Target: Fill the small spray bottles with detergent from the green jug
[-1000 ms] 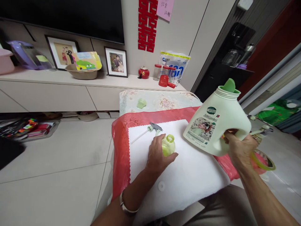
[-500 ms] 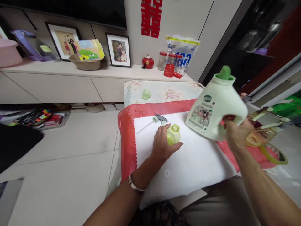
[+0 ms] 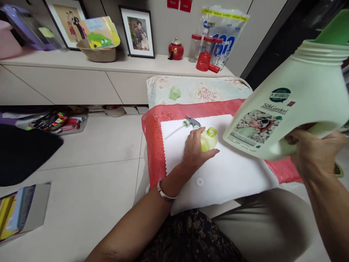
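Observation:
My left hand [image 3: 195, 149] is wrapped round a small yellow-green bottle [image 3: 208, 140] with an open neck, standing on a white cloth [image 3: 231, 174]. By its handle, my right hand [image 3: 313, 149] holds up a large pale green jug [image 3: 297, 98], tilted, with a green spout in its open mouth. Behind my left hand lies a grey and green spray head [image 3: 192, 122] with a thin tube. A small white ring [image 3: 200, 182] rests on the near part of the cloth, and a pale green cap [image 3: 175, 93] sits on the flowered cover.
Red sheeting [image 3: 152, 145] lies under the white cloth. On the shelf [image 3: 158, 65] behind are framed photos, a brown basket [image 3: 98, 52], a red pot [image 3: 176, 50], jars and a plastic bag [image 3: 223, 32]. A box of books [image 3: 24, 211] stands on the floor at left.
The jug has come up and closer to the camera in my right hand. My left hand stays on the small bottle. The view has tilted downward.

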Demonstrator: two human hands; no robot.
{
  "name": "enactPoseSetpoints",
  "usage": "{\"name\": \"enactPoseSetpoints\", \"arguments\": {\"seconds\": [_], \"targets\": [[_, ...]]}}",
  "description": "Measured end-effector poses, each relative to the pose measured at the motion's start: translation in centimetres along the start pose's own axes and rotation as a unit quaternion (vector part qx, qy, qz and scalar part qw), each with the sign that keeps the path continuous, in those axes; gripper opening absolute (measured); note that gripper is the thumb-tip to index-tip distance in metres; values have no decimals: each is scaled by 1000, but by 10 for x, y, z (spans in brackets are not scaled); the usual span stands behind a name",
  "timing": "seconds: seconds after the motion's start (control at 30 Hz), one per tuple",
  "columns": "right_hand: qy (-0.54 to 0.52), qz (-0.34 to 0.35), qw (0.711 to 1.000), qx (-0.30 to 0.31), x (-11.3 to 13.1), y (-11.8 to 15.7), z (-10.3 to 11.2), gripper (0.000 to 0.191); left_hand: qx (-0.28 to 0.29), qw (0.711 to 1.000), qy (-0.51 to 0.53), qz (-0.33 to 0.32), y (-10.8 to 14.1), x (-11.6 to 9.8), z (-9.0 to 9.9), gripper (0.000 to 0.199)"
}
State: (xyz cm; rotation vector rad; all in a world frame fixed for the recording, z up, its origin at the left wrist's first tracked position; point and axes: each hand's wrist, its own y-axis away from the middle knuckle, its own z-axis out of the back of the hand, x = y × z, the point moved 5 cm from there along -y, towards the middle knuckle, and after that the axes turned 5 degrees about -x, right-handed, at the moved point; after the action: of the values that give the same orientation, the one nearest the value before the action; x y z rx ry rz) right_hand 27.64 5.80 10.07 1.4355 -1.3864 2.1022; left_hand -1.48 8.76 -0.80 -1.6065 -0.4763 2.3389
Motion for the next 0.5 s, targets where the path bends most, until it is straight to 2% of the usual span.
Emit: {"name": "enactPoseSetpoints", "arguments": {"seconds": [0.3,0.43,0.5], "targets": [[4,-49,999,7,-49,46,-2,35,-47,999,16,-18,0,-8,8,61],[21,-49,998,20,-60,49,-1,33,-141,989,1,-35,0,-24,30,44],[30,-49,998,22,-62,48,0,30,-167,985,-15,-31,-1,-36,46,37]]}}
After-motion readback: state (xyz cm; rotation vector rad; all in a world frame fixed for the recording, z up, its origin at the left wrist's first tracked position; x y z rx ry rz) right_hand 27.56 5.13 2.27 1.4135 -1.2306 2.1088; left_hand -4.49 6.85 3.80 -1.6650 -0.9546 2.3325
